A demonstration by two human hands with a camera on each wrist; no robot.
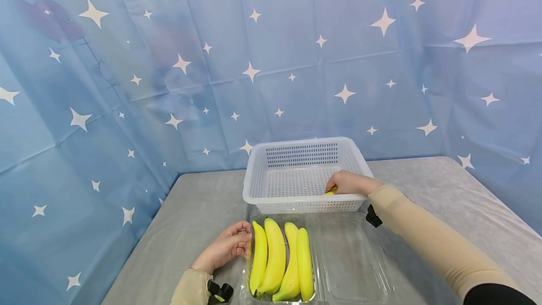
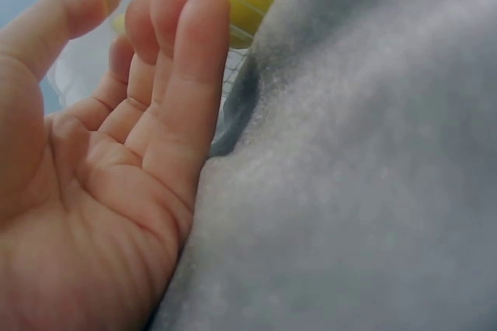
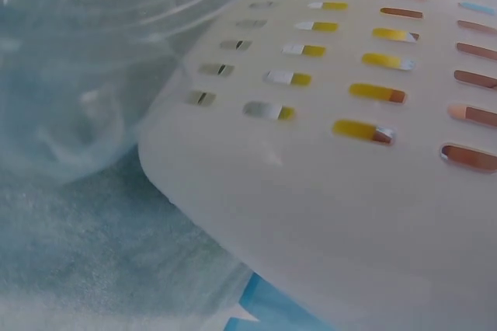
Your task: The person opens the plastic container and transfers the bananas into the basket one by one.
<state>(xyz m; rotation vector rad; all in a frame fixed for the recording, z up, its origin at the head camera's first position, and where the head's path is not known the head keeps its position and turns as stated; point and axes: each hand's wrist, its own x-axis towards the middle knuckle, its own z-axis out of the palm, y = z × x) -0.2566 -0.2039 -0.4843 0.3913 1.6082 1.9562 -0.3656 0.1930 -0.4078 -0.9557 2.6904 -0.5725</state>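
Observation:
Several yellow bananas [image 1: 276, 258] lie side by side in the left half of a clear plastic clamshell box [image 1: 316, 267]. My left hand [image 1: 228, 244] rests at the box's left side, its fingertips against or very near the wall; in the left wrist view the left hand [image 2: 116, 144] has loosely extended fingers. My right hand [image 1: 349, 183] reaches into the white basket [image 1: 254, 200], fingers curled on a banana [image 1: 332, 191] that is mostly hidden by the hand and the front wall. Yellow shows through the basket's slots [image 3: 373, 92] in the right wrist view.
The box's lid half [image 1: 353, 258] lies folded out to the right. Behind the box stands the basket, on a grey cloth-covered table [image 1: 211, 201]. A blue star-patterned curtain [image 1: 271, 60] hangs along the table's back and left side.

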